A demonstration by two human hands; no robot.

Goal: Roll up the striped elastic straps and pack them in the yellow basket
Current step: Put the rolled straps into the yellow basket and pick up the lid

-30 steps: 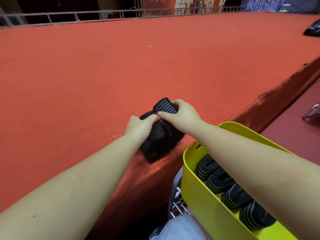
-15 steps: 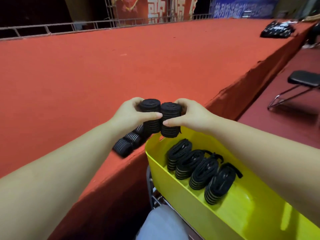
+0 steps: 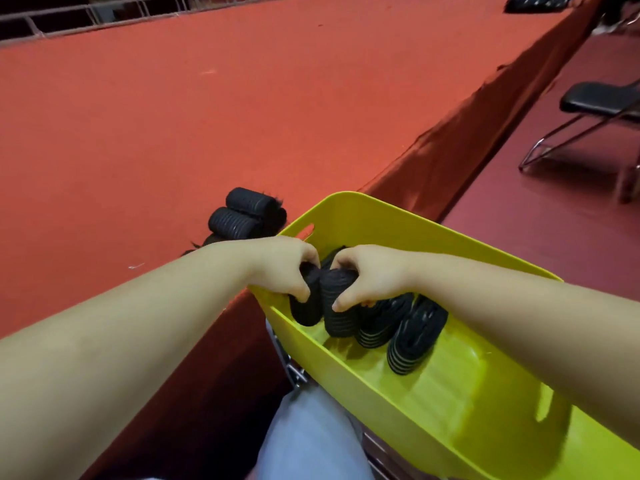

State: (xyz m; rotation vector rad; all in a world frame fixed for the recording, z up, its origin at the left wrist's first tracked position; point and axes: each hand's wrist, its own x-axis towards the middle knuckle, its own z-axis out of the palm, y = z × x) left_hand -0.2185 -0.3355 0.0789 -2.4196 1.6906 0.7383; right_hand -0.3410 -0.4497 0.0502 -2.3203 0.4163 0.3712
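Both hands were down inside the yellow basket [image 3: 398, 220], each gripping one rolled strap. Left hand [image 3: 280, 268] had fingers and thumb curled round the left roll [image 3: 306, 306], held upright against the basket's near wall. Right hand [image 3: 367, 278] pinched the right roll [image 3: 337, 306] between thumb and curled fingers, also upright. Those two rolls touched each other side by side. Whether they sat on the basket floor yet, could not tell.

Just right of them, two packed rolls [image 3: 415, 334] leaned in a row inside the basket, pale stripes visible on black. More black strap showed behind the hands, partly hidden.

On the red carpeted platform [image 3: 173, 133], just beside the basket's far-left corner near its handle slot, a small pile of rolled straps [image 3: 244, 216] waited, outside the basket. Another dark heap [image 3: 533, 1] lay far off at the platform's top-right edge, too blurred to identify.

Black folding chair [image 3: 602, 102] stood on the lower dark-red floor at right. Light blue trouser leg [image 3: 311, 441] showed at bottom.
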